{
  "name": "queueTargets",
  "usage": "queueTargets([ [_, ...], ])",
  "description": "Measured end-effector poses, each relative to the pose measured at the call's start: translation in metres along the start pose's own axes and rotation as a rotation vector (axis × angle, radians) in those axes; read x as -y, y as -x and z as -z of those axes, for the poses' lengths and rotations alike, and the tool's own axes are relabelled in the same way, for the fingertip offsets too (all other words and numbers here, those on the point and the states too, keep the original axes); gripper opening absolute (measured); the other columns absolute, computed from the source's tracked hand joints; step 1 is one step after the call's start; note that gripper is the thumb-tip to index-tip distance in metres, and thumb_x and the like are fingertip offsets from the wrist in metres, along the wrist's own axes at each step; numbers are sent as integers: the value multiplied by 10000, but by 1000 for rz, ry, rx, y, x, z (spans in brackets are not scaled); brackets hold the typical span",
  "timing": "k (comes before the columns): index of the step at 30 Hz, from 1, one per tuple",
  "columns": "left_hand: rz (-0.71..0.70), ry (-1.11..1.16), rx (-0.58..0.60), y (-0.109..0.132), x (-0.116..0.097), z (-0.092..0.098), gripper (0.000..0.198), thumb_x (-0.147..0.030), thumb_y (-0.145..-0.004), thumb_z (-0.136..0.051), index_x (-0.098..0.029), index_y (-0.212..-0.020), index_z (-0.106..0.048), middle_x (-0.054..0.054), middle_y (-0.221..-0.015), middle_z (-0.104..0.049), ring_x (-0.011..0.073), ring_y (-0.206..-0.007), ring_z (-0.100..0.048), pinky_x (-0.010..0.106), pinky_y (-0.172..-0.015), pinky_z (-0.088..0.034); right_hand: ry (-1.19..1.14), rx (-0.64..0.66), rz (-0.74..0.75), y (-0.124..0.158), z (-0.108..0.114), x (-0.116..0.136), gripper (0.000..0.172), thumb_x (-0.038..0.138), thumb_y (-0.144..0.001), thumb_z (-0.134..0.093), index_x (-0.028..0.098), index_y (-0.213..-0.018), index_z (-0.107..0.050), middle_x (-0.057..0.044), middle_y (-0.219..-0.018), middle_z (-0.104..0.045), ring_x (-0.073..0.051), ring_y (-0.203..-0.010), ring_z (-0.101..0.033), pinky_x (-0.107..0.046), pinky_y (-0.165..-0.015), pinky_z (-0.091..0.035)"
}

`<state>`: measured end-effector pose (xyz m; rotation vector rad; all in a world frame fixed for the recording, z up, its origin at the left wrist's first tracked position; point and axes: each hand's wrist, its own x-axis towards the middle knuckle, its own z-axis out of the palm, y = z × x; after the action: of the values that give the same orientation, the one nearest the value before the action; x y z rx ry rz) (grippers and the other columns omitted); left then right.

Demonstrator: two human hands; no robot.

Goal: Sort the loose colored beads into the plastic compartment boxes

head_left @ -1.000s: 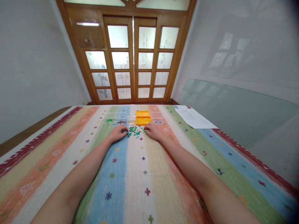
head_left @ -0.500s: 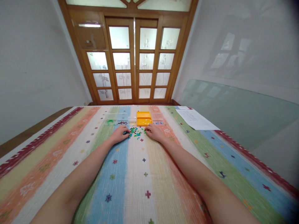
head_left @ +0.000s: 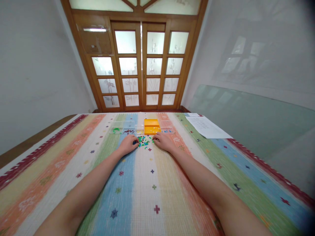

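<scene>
A loose pile of small green, blue and dark pieces (head_left: 144, 141) lies on the striped tablecloth (head_left: 145, 183). At its left edge, the fingers of my left hand (head_left: 128, 145) are curled in among the pieces; whatever they grip is too small to make out. On the right side my right hand (head_left: 162, 141) rests with thumb and fingers pinched together beside a green piece, its contents unclear. Just behind the pile stands an open orange-yellow box (head_left: 152, 122) with some white pieces in its near half.
Clear containers flank the orange-yellow box: one holds green pieces (head_left: 116, 130), another dark brown pieces (head_left: 129, 131), and one on the right blue pieces (head_left: 167, 131). Printed paper sheets (head_left: 206, 127) lie at the right back. Beyond the table are wooden glazed doors (head_left: 142, 82).
My left hand has shifted slightly right, further over the pile's left edge. My right hand stays nearly in place. The view has tilted a little.
</scene>
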<state>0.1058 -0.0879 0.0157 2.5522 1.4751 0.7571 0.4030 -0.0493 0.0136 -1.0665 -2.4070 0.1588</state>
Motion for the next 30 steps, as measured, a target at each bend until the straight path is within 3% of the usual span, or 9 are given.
queueTargets([
  [8, 7, 14, 17, 0, -4, 2, 134, -251, -901, -657, -232, -940, -784, 60, -962, -697, 233, -980, -618, 347, -922, -454, 38, 2, 20, 0, 4, 4, 158, 192, -1000, -588, 185, -1024, -745, -76, -1019, -689, -202, -994, -608, -291, -868, -429],
  [19, -33, -18, 15, 0, -10, 6, 127, -262, -905, -656, -223, -920, -776, 74, -953, -702, 249, -974, -612, 373, -916, -459, -8, 124, 224, -5, 9, 39, 197, 267, -971, -671, 236, -1141, -765, -64, -992, -685, -207, -935, -612, -292, -825, -432],
  [30, -25, 26, 16, 0, -10, 5, 155, -286, -933, -640, -217, -917, -778, 73, -943, -699, 246, -978, -615, 364, -900, -449, -17, 135, 225, -5, 4, 36, 144, 233, -967, -669, 217, -1083, -755, -51, -972, -668, -187, -907, -600, -263, -781, -412],
])
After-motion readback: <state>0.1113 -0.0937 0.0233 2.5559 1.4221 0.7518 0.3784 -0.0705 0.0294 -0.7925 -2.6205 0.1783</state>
